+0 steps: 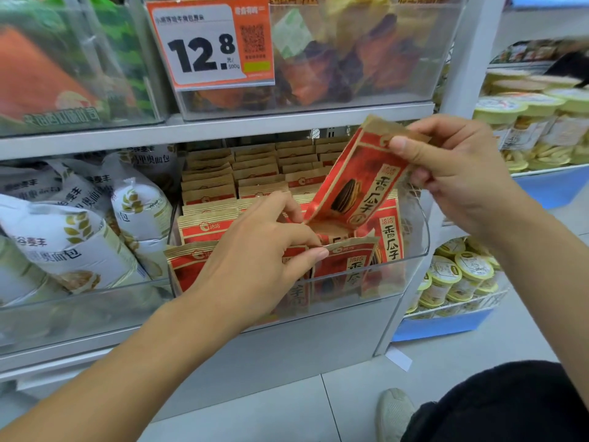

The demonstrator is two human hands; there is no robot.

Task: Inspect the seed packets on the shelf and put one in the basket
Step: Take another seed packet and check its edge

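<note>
Red and tan seed packets [255,173] stand in rows inside a clear shelf bin [417,250]. My right hand [459,173] pinches the top edge of one seed packet [353,186] and holds it tilted above the bin. My left hand [264,253] reaches into the front row, with thumb and fingers pinching the top of a front packet [350,260]. No basket is in view.
White bread bags [73,237] fill the bin to the left. Above, a bin of dried snacks carries a 12.8 price tag [207,43]. Stacked tubs [462,275] sit on blue shelves to the right. My dark-clad knee and shoe [395,413] are on the tiled floor.
</note>
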